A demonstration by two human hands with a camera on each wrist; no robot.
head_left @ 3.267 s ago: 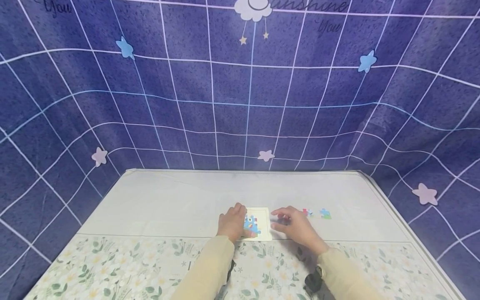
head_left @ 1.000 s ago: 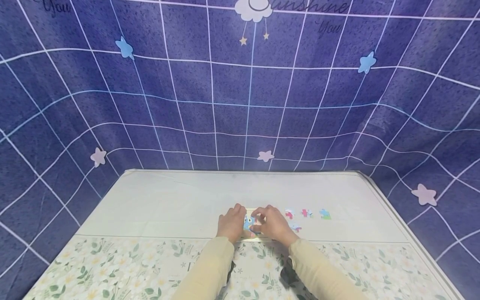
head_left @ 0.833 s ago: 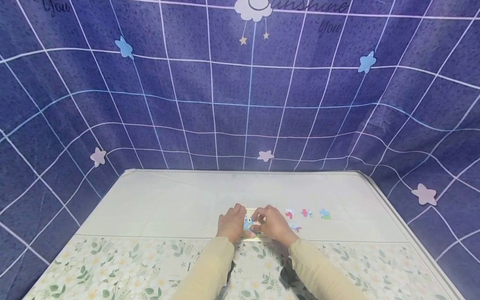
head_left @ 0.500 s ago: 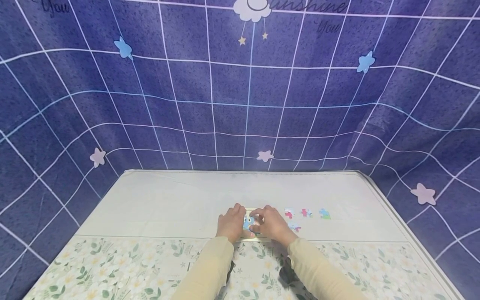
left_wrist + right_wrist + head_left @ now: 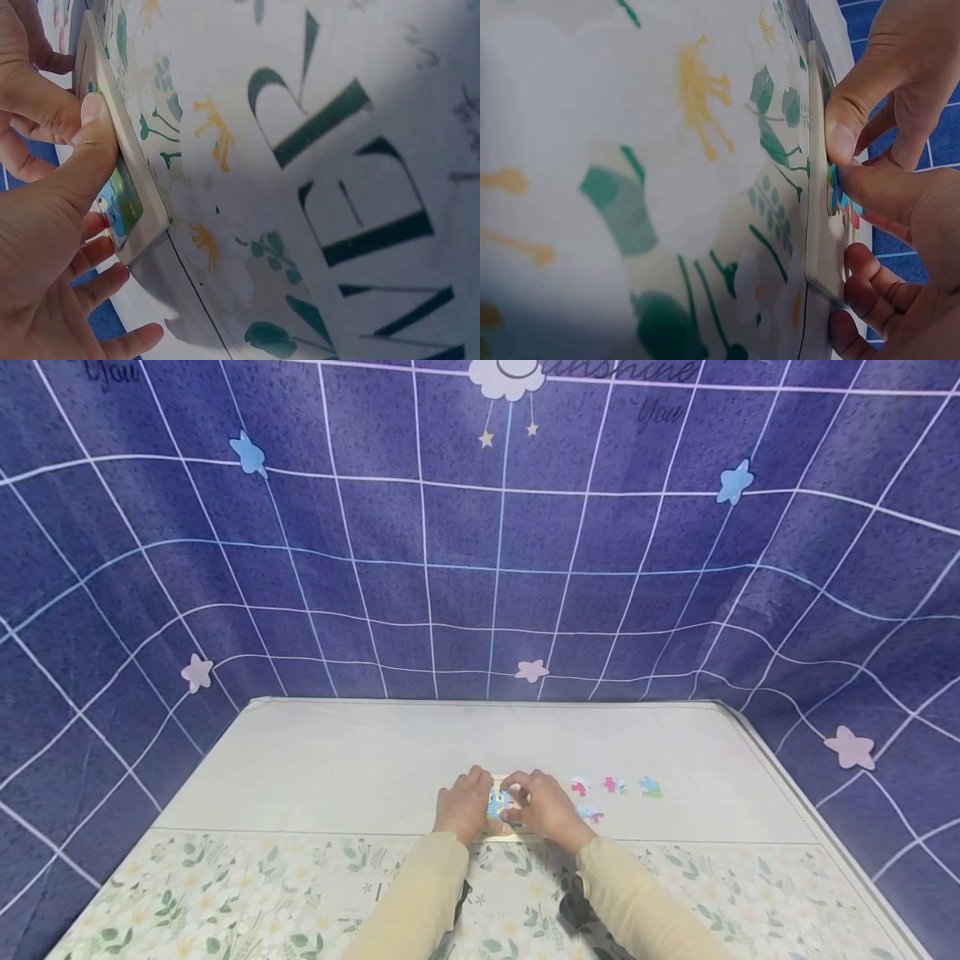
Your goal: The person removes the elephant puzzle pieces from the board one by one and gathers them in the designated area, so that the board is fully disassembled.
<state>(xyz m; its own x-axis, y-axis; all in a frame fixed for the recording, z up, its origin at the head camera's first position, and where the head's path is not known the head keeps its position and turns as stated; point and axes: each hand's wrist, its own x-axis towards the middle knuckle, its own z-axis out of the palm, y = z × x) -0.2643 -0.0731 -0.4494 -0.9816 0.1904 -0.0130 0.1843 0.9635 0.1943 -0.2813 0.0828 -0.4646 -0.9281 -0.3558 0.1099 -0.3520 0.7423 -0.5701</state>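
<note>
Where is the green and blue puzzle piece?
In the head view, the green and blue puzzle piece lies on the table, farthest right in the row of loose pieces, right of the right hand.

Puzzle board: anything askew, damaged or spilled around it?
Nothing stands out. The board lies flat on the table between the left hand and right hand. Four loose pieces sit to its right, none damaged as far as visible.
</note>
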